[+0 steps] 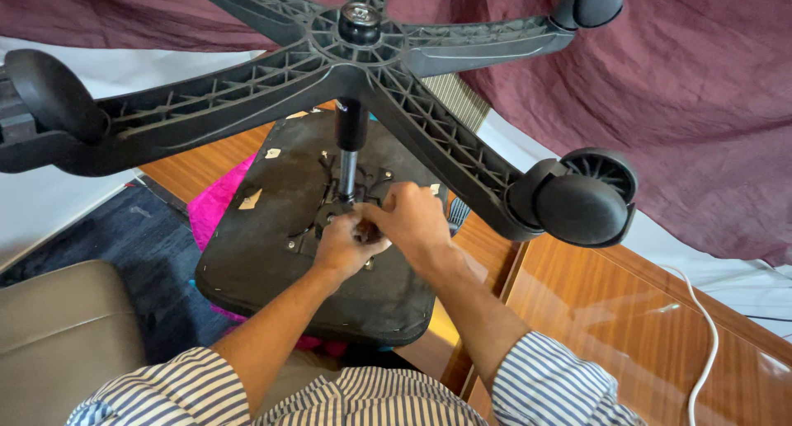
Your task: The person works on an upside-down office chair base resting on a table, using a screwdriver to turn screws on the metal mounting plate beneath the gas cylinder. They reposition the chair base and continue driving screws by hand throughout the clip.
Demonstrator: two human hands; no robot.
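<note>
An office chair lies upside down in front of me. Its black seat underside [272,253] faces up, with a metal mechanism plate [330,216] at the middle and the gas cylinder [350,141] rising to the black five-arm star base [247,104]. My left hand [345,244] and my right hand [412,220] are pressed together on the mechanism at the foot of the cylinder, fingers curled around a small dark part that they mostly hide. Both sleeves are blue-and-white striped.
Black castor wheels sit at the arm ends: one at the right [582,203], one at the left [54,92], one at the top [596,1]. A maroon cloth [693,104] hangs behind. A glossy wooden table [627,327] with a white cable [705,343] lies right, a beige cushion [58,335] lower left.
</note>
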